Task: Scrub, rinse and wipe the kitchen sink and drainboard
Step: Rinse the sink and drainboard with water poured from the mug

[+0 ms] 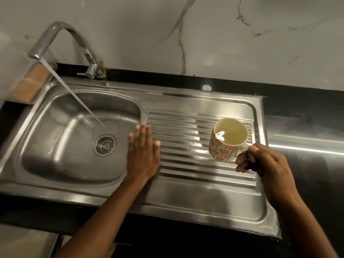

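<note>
A stainless steel sink (61, 162) fills the left half of the view, its round drain (105, 145) near the basin's right side. The ribbed drainboard (186, 164) lies to its right. Water runs in a slanted stream from the tap (55, 36) into the basin. My left hand (143, 151) lies flat with straight fingers on the drainboard's left edge, beside the basin. My right hand (264, 161) grips the handle of a cream mug with red flowers (226, 140), held tilted above the drainboard's right part with water inside.
A black countertop (307, 112) surrounds the sink, with a marble wall (204, 34) behind it. A wooden board (31, 84) leans at the back left corner. The counter's front edge (167, 237) runs along the bottom.
</note>
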`<control>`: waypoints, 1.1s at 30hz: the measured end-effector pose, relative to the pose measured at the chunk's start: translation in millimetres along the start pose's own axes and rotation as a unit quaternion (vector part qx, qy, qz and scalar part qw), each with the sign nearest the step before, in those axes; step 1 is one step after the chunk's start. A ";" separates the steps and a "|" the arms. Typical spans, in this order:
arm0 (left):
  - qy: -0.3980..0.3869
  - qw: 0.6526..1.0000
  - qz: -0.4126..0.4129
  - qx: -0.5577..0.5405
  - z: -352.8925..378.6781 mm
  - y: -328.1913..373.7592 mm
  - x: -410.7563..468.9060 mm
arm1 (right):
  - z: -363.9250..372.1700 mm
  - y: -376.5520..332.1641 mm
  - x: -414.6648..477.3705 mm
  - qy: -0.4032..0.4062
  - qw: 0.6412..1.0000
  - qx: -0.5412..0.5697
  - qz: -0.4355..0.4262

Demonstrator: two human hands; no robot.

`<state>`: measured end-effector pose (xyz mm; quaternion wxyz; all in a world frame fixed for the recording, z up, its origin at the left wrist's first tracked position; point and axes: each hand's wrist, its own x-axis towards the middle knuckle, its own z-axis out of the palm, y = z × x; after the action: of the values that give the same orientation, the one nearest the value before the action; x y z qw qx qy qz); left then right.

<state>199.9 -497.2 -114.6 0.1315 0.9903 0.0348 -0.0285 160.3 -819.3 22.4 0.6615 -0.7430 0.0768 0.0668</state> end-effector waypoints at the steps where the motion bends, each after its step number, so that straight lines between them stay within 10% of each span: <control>1: 0.004 0.999 0.036 -0.011 0.4 19.1 12.3 | 1.1 -0.4 0.6 -0.003 1.000 -0.001 0.000; 14: -0.151 0.924 0.338 0.093 52.5 237.0 125.7 | -39.8 -12.1 13.2 0.058 0.998 -0.021 0.006; 33: -0.025 0.999 -0.035 0.005 -0.2 -37.4 138.4 | -5.7 -5.3 45.8 0.014 0.999 -0.035 0.010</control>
<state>334.9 -452.6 -133.2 0.1265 0.9881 0.0664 -0.0577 206.2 -825.5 19.0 0.6335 -0.7656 0.0913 0.0655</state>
